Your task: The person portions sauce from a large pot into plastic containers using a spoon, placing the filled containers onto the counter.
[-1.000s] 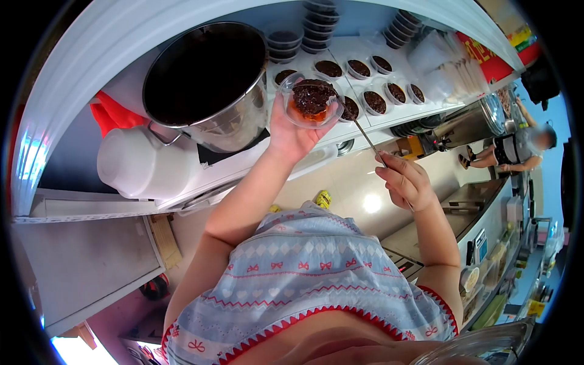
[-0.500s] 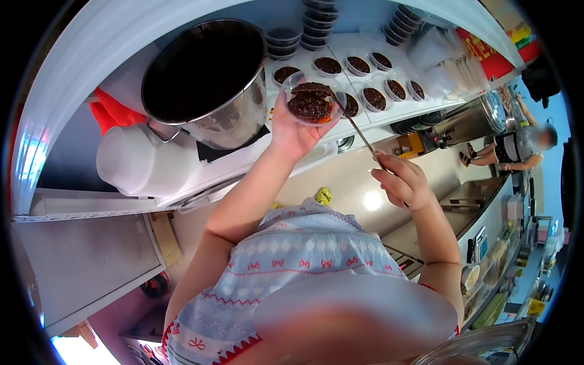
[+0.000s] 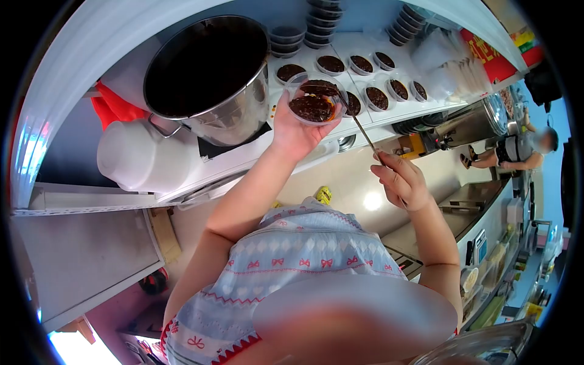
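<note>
My left hand (image 3: 296,135) is wrapped round a clear plastic cup (image 3: 338,121), tilted towards me. Inside lies dark, glossy, chunky sauce (image 3: 311,109) with an orange oily patch at its right side. My right hand (image 3: 403,182) grips the long thin handle of a metal spoon (image 3: 367,137). Its far end reaches into the cup, where a sauce-coated part shows above the rest of the sauce. Just behind the cup, several small clear cups of the same dark sauce (image 3: 376,98) stand on the white counter (image 3: 350,44).
A large steel pot (image 3: 234,115) with a dark inside stands left of my left hand. Stacked filled cups (image 3: 320,24) are at the back. A white plastic tub (image 3: 143,159) sits at the left counter edge. Another person (image 3: 520,149) stands far right.
The spoon's sauce-covered end has lifted or turned slightly inside the cup, and a gap now shows in the sauce below it. Both hands stay nearly in place.
</note>
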The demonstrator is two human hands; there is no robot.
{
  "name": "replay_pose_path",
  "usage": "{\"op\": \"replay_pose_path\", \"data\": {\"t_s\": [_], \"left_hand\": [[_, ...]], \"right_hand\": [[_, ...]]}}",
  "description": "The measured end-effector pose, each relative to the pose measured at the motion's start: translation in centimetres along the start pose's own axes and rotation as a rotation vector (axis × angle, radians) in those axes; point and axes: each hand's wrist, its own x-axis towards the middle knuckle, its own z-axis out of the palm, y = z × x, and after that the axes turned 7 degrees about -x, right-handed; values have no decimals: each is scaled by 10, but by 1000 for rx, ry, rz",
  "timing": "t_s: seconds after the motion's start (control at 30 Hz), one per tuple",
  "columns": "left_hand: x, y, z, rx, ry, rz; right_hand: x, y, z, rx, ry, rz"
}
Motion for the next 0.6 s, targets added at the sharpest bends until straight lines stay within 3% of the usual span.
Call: {"op": "replay_pose_path", "data": {"t_s": [0.13, 0.3, 0.37, 0.43, 0.5, 0.6], "left_hand": [[1, 3, 2, 78, 66, -8], [-1, 5, 3, 93, 62, -10], [-5, 7, 6, 98, 58, 20], [-8, 9, 7, 105, 59, 52], [-10, 12, 7, 17, 36, 16], [-15, 17, 4, 1, -11, 29]], "right_hand": [[5, -3, -4, 66, 95, -32], [6, -2, 4, 244, 167, 98], [8, 0, -1, 269, 201, 246], [20, -13, 5, 732, 441, 610], [29, -3, -3, 901, 433, 859], [43, 9, -9, 1130, 510, 921]]}}
